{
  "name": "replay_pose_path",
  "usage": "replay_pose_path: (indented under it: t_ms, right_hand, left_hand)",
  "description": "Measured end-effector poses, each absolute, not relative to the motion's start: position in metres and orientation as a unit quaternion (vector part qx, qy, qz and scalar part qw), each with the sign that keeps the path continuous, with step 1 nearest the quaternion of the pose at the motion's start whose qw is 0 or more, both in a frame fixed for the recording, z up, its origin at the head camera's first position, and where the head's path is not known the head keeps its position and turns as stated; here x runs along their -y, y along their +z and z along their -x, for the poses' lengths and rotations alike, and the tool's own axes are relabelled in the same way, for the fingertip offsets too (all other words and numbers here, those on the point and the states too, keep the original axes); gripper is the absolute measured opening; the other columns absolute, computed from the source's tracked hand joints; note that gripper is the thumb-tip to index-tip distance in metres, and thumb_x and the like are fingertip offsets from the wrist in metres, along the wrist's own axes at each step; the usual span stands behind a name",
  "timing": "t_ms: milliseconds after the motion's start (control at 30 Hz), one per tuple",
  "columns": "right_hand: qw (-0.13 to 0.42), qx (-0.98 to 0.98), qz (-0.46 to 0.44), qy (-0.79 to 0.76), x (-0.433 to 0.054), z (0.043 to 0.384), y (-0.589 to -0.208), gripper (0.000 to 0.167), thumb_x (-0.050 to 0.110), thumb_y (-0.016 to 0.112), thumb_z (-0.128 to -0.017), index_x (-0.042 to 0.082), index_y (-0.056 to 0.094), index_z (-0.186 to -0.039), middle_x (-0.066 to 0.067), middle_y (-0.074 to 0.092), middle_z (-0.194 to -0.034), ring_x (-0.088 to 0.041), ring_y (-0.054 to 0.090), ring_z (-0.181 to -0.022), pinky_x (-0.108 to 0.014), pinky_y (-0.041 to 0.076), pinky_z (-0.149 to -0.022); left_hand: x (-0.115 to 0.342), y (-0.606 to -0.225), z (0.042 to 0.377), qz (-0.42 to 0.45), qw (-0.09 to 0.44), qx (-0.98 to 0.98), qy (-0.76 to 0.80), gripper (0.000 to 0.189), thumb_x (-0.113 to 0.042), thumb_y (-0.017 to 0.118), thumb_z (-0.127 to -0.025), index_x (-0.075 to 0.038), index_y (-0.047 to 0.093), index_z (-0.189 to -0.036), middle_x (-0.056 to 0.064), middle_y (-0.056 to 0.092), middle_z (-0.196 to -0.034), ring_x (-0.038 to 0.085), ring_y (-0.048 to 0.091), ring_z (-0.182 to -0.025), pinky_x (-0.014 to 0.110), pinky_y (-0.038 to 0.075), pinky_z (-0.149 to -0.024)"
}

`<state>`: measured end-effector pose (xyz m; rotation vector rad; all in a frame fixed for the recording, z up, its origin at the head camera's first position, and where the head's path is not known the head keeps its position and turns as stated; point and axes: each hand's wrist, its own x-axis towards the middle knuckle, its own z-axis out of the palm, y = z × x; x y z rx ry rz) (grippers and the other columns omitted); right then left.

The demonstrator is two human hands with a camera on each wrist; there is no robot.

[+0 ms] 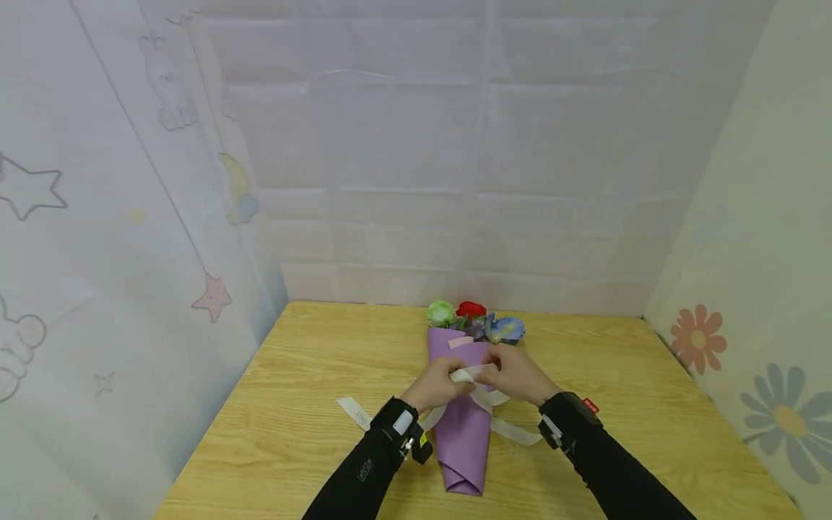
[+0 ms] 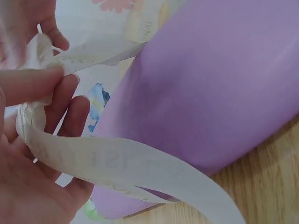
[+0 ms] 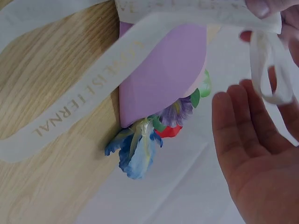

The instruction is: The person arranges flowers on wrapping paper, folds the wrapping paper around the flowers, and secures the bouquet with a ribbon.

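A bouquet in purple wrapping paper (image 1: 463, 440) lies on the table, its narrow folded end toward me. Green (image 1: 440, 313), red (image 1: 471, 309) and blue flowers (image 1: 507, 330) show at its far end. My left hand (image 1: 432, 386) pinches a gathered, looped part of a white ribbon (image 2: 117, 158) between thumb and fingers, over the wrapping. At the same loops, my right hand (image 1: 520, 375) holds the ribbon near its fingertips; the right wrist view shows a small ribbon loop (image 3: 258, 70) beside its fingers. Gold lettering reading "LOVE IS ETERNAL" runs along a loose tail (image 3: 88, 95).
The wooden table (image 1: 312, 361) extends around the bouquet. One ribbon end (image 1: 354, 412) lies on it at the left, and another tail (image 1: 516, 432) trails to the right. Printed white cloth (image 1: 403, 144) hangs behind the table and at both sides.
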<state>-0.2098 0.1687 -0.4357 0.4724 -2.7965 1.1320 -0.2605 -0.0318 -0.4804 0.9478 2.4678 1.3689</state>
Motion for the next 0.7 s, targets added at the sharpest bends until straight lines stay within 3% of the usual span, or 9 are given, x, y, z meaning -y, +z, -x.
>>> replay_pose_path:
  t_ms: [200,300,433,567,700]
  right_hand:
    - [0.117,0.938,-0.22,0.243,-0.1639,0.211,-0.4405,0.012,0.006,0.077,-0.088,0.013,0.07,-0.083,-0.001,0.058,-0.094,-0.024,0.051,-0.091,-0.04,0.046,-0.078]
    - [0.134,0.933,-0.253,0.217,-0.1614,0.2106,-0.442,0.013,0.002,0.078,-0.087,0.013,0.07,-0.085,0.0,0.059,-0.096,-0.023,0.052,-0.095,-0.041,0.049,-0.082]
    - [0.119,0.926,-0.27,0.235,-0.1613,0.2101,-0.4424,0.013,-0.003,0.074,-0.087,0.009,0.068,-0.088,0.004,0.058,-0.086,-0.013,0.052,-0.081,-0.032,0.049,-0.071]
    - [0.09,0.919,-0.273,0.269,-0.1638,0.2094,-0.4422,0.009,0.003,0.071,-0.091,0.01,0.069,-0.085,0.007,0.058,-0.079,-0.007,0.05,-0.071,-0.028,0.045,-0.064]
    - [0.022,0.908,-0.273,0.316,-0.1667,0.2075,-0.4439,0.005,0.013,0.073,-0.094,0.012,0.073,-0.089,0.007,0.061,-0.079,-0.007,0.051,-0.07,-0.025,0.044,-0.06]
  left_hand:
    - [0.0326,-0.4796,0.2603,-0.304,0.099,-0.833,0.451,0.027,-0.03,0.078,-0.091,-0.01,0.064,-0.078,-0.008,0.051,-0.068,0.006,0.047,-0.059,0.023,0.038,-0.053]
    - [0.033,-0.4786,0.2599,-0.303,0.12,-0.833,0.448,0.038,-0.035,0.075,-0.092,-0.002,0.067,-0.075,-0.01,0.046,-0.059,0.006,0.043,-0.053,0.022,0.034,-0.049]
    - [0.0345,-0.4776,0.2602,-0.315,0.139,-0.829,0.441,0.044,-0.036,0.072,-0.094,0.004,0.072,-0.076,-0.01,0.044,-0.052,0.006,0.038,-0.047,0.022,0.031,-0.046]
    - [0.0375,-0.4769,0.2618,-0.333,0.156,-0.823,0.432,0.037,-0.033,0.07,-0.097,-0.002,0.078,-0.078,-0.007,0.052,-0.056,0.006,0.04,-0.05,0.022,0.032,-0.047]
    - [0.0399,-0.4773,0.264,-0.341,0.175,-0.822,0.421,0.036,-0.034,0.066,-0.1,-0.007,0.08,-0.081,-0.007,0.052,-0.059,0.006,0.037,-0.051,0.023,0.03,-0.048]
